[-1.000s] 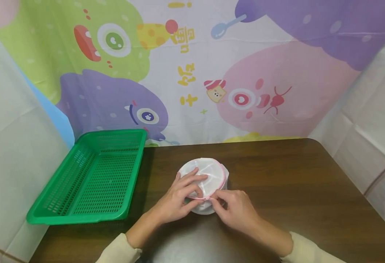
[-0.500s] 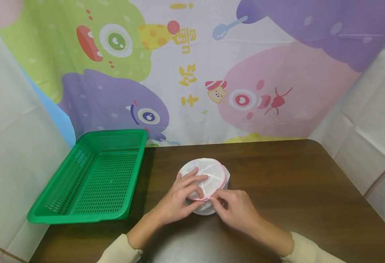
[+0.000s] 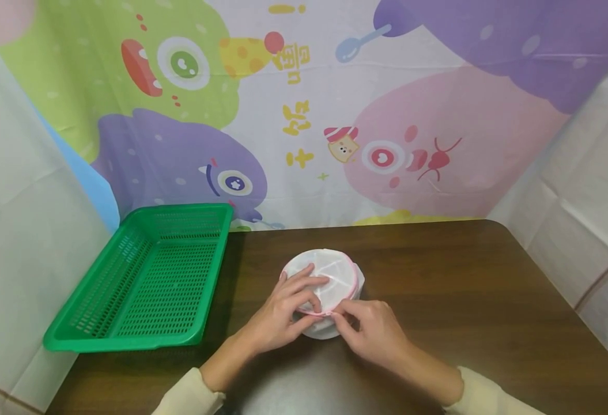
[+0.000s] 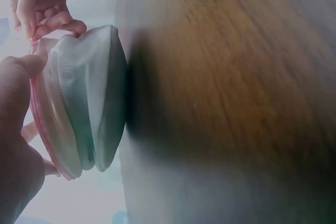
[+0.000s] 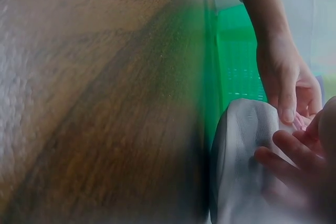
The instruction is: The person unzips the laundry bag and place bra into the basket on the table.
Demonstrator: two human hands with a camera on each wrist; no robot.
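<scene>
A round white mesh laundry bag (image 3: pixel 341 275) with a pink zipper edge stands on the table, its soft side folded and sagging in the left wrist view. My left hand (image 3: pixel 285 311) lies over its top, fingers spread, with thumb and index finger pinching the pink rim at the front. Just right of that thumb, my right hand (image 3: pixel 373 331) pinches the zipper at the front edge between thumb and index finger; the zipper pull itself is too small to make out. In the right wrist view, the bag's grey-looking side (image 5: pixel 241 140) faces the camera below both hands.
A green perforated plastic basket (image 3: pixel 211 288) stands at the left of the brown wooden table (image 3: pixel 464 300), with nothing inside. Behind hangs a cloth (image 3: pixel 304 190) printed with cartoon monsters. Pale sheets (image 3: pixel 584 178) close off both sides.
Both hands keep nearly the same place on the bag. The bag's top has shifted very slightly, its right edge a little farther right.
</scene>
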